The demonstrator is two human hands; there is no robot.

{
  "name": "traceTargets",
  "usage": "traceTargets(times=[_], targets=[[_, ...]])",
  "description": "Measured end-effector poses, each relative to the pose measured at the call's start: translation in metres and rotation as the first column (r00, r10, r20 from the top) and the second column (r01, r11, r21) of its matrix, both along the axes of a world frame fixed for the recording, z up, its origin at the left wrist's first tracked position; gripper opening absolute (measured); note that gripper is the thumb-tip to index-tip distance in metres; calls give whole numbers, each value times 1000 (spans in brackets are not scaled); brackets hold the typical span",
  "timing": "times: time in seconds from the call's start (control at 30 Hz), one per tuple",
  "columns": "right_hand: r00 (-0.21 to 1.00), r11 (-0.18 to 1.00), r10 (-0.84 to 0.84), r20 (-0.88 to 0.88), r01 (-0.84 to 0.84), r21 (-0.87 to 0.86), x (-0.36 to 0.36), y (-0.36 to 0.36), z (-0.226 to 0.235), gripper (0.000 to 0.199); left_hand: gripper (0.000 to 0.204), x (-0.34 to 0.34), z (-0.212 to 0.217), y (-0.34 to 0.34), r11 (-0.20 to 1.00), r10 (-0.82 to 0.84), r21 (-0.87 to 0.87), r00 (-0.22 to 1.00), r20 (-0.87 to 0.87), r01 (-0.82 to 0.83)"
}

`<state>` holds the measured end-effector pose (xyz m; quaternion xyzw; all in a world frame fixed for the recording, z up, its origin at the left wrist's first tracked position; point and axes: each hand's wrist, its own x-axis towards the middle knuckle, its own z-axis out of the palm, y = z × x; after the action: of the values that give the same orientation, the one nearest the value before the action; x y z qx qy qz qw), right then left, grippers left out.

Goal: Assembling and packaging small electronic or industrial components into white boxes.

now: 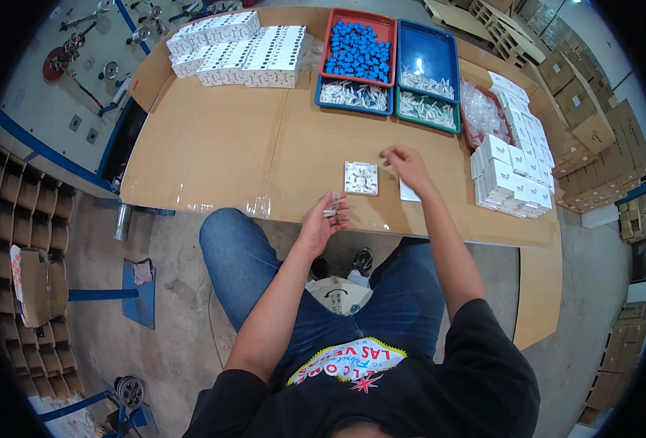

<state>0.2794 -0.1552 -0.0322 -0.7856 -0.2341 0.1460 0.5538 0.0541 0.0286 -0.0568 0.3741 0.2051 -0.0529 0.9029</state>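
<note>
My left hand [326, 223] is turned palm up at the table's front edge, its fingers curled around a few small white plastic pieces [329, 213]. Just right of it, a square white tray-like piece [361, 178] with moulded compartments lies flat on the cardboard. My right hand [407, 166] hovers to the right of that square piece, thumb and fingers drawn together; anything between them is too small to make out. Under my right wrist a flat white item [408, 192] is partly covered by the forearm.
Beyond my hands stand a red tray [330, 64] of blue parts, a blue tray [425, 51], and a blue tray [318, 104] and green tray [450, 128] of white pieces. White boxes are stacked far left [272, 58] and right [509, 179], near bagged clear plastic [482, 109].
</note>
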Motion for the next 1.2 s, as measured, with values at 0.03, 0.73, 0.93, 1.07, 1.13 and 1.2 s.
traceTargets(times=[0.03,0.73,0.93,1.07,1.13,1.2], targets=[[997,998,-68,27,68,8,25,-4,-3,22,51,1,-1,0,1000,-2,1,1000,8,2],[684,651,125,719,490,-580,290,-33,35,34,51,5,13,3,1000,5,-13,997,-71,-6],[723,612,245,645,401,-682,298,-23,43,17,50,1,13,5,1000,13,-7,997,-71,-13],[730,625,231,643,395,-673,312,-33,37,12,51,3,12,2,1000,-14,-15,998,-62,13],[688,674,181,702,433,-598,307,-36,36,10,51,4,10,1,1000,-14,-14,998,-61,13],[640,715,117,759,476,-512,304,-37,44,12,52,5,8,1,1000,-22,-21,998,-62,21]])
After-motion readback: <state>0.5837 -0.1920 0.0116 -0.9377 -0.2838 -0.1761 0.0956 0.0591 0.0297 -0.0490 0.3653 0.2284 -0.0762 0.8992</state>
